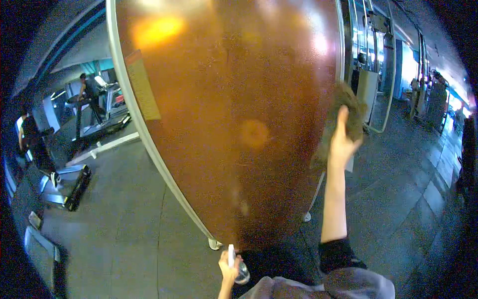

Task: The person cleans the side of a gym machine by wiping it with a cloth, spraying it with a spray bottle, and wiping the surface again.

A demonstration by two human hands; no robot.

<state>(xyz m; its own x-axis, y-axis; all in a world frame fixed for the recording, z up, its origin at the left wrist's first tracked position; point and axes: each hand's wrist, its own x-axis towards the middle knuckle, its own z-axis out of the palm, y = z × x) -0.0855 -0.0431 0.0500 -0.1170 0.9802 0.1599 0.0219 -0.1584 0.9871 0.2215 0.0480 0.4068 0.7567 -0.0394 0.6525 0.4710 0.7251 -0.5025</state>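
Observation:
A tall glossy brown panel [209,149] in a light metal frame stands right in front of me. My right hand [343,144] is raised at the panel's right edge, closed on a dark grey-brown cloth [354,112]. The cloth lies over the frame's edge and is somewhat blurred. Low in the view, near the panel's bottom end, my left hand [228,270] is wrapped around a spray bottle [242,275] with a white top and a clear body. A yellowish printed label [144,89] is on the panel's upper left.
Treadmills [64,187] stand on the left, with one person [34,139] by them and another person [88,94] farther back. Gym machines [376,70] line the right side. Dark mat flooring [129,224] surrounds the panel, whose frame has a foot [214,243] at lower left.

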